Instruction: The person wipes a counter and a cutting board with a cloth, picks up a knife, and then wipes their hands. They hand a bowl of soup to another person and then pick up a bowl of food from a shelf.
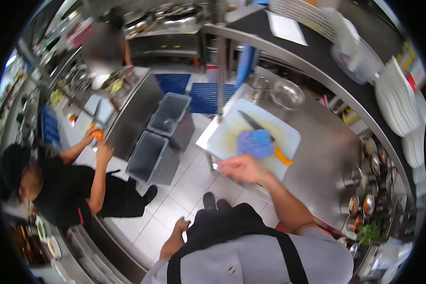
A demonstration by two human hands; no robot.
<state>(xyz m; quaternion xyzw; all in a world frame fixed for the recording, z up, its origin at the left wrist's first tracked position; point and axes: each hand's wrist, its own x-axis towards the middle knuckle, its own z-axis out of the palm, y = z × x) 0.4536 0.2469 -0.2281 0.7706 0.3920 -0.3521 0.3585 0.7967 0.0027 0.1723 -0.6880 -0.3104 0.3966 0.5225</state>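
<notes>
My right hand point(241, 169) is over the near edge of a white cutting board point(227, 130), its fingers blurred by motion. Just beyond it lies a crumpled blue and purple cloth point(254, 143) on the board. A knife with an orange handle point(283, 156) lies partly beneath the cloth, its dark blade point(250, 119) pointing away to the left. Low at my left side, beside the black apron point(222, 227), hangs my left hand point(181, 225); its fingers are curled and too small to read clearly.
A steel counter point(317, 156) bears a metal bowl point(287, 94). Two grey bins point(151, 156) stand on the tiled floor. At left, a co-worker in black point(71, 184) holds something orange point(97, 135). A shelf with stacked white plates point(395, 102) curves along the right.
</notes>
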